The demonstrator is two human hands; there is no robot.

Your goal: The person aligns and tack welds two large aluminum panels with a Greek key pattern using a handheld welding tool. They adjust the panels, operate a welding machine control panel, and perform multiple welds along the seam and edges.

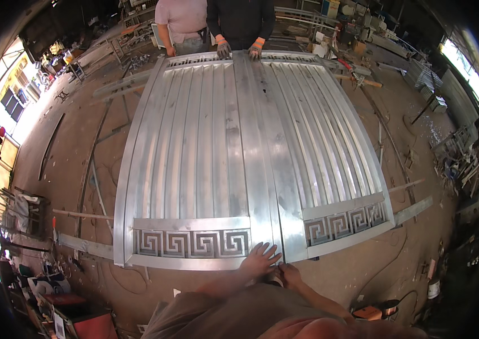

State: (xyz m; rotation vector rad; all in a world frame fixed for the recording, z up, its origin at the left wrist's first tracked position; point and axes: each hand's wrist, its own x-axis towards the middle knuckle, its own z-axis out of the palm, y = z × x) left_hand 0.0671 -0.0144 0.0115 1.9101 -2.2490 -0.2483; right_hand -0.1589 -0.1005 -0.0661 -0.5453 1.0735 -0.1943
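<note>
At the near edge of the metal gate [233, 158], lying flat on the floor, the left hand [259, 261] rests open on the centre seam; the right hand [289, 275] sits beside it, grip unclear. Panels look assembled; gate not yet raised.

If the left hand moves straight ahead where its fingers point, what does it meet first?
The left hand already rests on the near edge of the metal gate; straight on it would probably slide along the gate's flat centre strip.

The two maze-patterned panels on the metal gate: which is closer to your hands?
The longer key-pattern panel on the person's left; the left hand rests just beside its end. The shorter panel lies farther right.
</note>
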